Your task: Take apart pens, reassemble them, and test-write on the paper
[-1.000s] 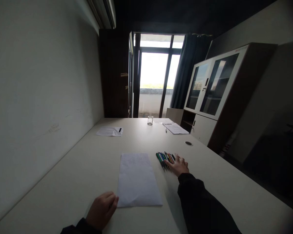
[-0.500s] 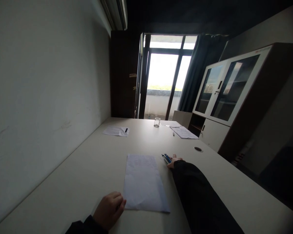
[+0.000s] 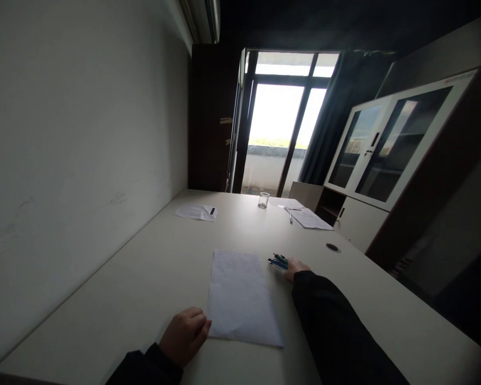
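A white sheet of paper [image 3: 240, 297] with faint lines of text lies on the pale table [image 3: 152, 278] in front of me. My left hand [image 3: 184, 336] rests on the table with its fingers curled against the sheet's near left corner. My right hand [image 3: 295, 267] reaches forward in a dark sleeve to a bunch of coloured pens [image 3: 278, 261] just right of the sheet. It seems closed around them, with their tips sticking out to the left; its fingers are mostly hidden.
Farther back lie another paper with a small black item [image 3: 196, 212], a glass [image 3: 263, 200], and papers with a pen [image 3: 308, 218]. A cable hole [image 3: 332, 247] sits at the right. A wall runs along the left; a glass-door cabinet [image 3: 385, 155] stands right.
My right hand lay spread over the fanned-out pens; it has since gathered them into a tight bunch under it. The view has shifted left and slightly down. My left hand stays at the sheet's corner.
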`<state>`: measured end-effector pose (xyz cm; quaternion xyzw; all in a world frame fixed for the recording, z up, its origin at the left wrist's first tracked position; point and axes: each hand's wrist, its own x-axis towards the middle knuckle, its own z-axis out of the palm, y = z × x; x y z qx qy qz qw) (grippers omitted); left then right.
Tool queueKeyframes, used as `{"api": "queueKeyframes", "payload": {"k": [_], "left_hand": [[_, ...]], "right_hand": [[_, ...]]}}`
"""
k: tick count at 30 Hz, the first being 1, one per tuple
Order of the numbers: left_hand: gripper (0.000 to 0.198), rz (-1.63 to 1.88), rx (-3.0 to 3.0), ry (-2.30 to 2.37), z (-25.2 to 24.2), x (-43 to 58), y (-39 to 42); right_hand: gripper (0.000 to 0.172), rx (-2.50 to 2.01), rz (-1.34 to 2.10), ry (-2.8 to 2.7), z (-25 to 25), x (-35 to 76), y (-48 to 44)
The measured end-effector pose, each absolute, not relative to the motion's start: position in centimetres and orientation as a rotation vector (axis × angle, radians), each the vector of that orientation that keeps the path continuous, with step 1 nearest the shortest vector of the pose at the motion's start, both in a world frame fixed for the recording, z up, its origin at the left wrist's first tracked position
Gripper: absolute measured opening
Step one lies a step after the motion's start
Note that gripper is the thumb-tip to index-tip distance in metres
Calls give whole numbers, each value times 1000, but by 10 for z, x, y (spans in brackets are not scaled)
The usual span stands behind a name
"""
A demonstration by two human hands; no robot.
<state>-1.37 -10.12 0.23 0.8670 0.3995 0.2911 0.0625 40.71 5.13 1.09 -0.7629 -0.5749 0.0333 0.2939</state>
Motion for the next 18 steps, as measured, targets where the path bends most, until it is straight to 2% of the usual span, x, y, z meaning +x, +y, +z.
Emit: {"api": "queueKeyframes", "payload": {"k": [7, 10, 15, 18], "left_hand": [[35, 931, 2490, 1221, 6, -12, -99], [35, 962, 2449, 1221, 8, -11, -98], [33, 925, 2518, 1182, 8, -10, -99], [31, 902, 2564, 1153, 8, -10, -100]], "right_hand": [[23, -1846, 460, -1454, 22, 399, 45], [27, -1649, 539, -1352, 26, 389, 39], [46, -1408, 565, -1185, 20, 375, 21], [46, -1364, 564, -1135, 13, 370, 11]]}}
